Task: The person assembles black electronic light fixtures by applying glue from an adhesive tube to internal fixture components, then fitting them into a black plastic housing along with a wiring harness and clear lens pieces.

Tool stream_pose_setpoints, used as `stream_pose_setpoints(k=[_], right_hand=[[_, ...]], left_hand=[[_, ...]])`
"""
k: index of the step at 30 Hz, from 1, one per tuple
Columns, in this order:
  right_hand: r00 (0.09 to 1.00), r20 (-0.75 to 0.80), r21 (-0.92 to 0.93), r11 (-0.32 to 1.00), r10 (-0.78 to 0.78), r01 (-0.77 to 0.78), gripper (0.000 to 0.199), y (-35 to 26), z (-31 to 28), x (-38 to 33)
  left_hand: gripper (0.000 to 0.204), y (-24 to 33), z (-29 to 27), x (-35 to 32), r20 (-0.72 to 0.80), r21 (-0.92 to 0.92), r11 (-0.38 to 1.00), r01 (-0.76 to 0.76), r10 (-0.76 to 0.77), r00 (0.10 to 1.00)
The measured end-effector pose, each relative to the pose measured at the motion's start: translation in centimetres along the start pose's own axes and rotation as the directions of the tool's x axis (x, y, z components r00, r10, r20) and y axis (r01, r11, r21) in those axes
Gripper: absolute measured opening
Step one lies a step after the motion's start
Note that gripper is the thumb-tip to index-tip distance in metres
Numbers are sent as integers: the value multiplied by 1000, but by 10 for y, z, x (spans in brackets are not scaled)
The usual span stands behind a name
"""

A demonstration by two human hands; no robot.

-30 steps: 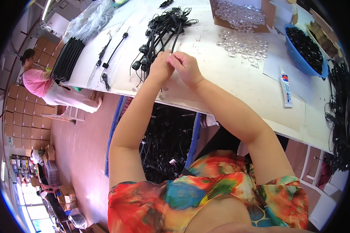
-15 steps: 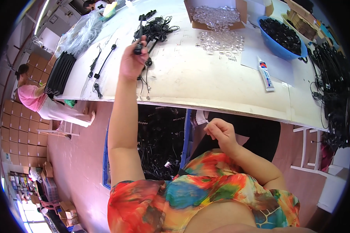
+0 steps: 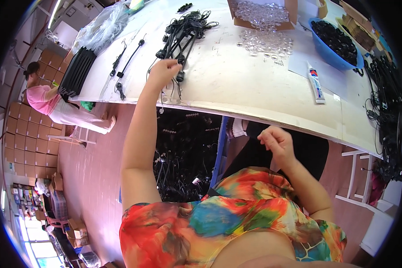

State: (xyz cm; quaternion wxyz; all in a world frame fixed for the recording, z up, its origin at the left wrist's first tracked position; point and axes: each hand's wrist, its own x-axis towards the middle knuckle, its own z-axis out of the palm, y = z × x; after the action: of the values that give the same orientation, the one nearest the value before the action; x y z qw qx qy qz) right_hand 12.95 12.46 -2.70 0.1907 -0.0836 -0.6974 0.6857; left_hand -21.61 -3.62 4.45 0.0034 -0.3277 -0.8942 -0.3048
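Observation:
My left hand (image 3: pixel 163 71) reaches onto the white table (image 3: pixel 236 85) and grips a thin black cable with a plug (image 3: pixel 179 76) at the near end of a bundle of black cables (image 3: pixel 183 33). My right hand (image 3: pixel 277 142) hangs below the table's front edge, above my lap, fingers curled; whether it pinches something small I cannot tell. Small clear pieces (image 3: pixel 267 43) lie scattered on the table past the bundle.
A cardboard box of clear pieces (image 3: pixel 261 12) and a blue bowl of black parts (image 3: pixel 336 42) stand at the back. A glue tube (image 3: pixel 315 82) lies at right. Black cables (image 3: pixel 384 89) pile at the right edge and under the table (image 3: pixel 183 152). A person in pink (image 3: pixel 44 100) sits at left.
My two hands were together on the table; my right hand has dropped below the table edge toward my lap, while my left hand stayed on the cable bundle.

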Motion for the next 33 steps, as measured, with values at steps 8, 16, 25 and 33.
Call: stream_pose_setpoints(k=[8, 16, 25, 33], right_hand=[[875, 263, -395, 782, -407, 482, 16, -47, 17, 141], [892, 280, -427, 785, -356, 448, 16, 11, 14, 195], [923, 307, -421, 836, -232, 351, 17, 17, 1, 203], [893, 306, -433, 787, -331, 440, 13, 5, -10, 193]], left_hand=[[32, -24, 6, 47, -233, 587, 806, 81, 73, 970], [25, -33, 13, 85, -239, 511, 837, 195, -80, 968], [18, -19, -40, 111, -496, -564, 800, -203, -131, 858], [24, 26, -84, 36, -286, -771, 574, -277, 76, 955]])
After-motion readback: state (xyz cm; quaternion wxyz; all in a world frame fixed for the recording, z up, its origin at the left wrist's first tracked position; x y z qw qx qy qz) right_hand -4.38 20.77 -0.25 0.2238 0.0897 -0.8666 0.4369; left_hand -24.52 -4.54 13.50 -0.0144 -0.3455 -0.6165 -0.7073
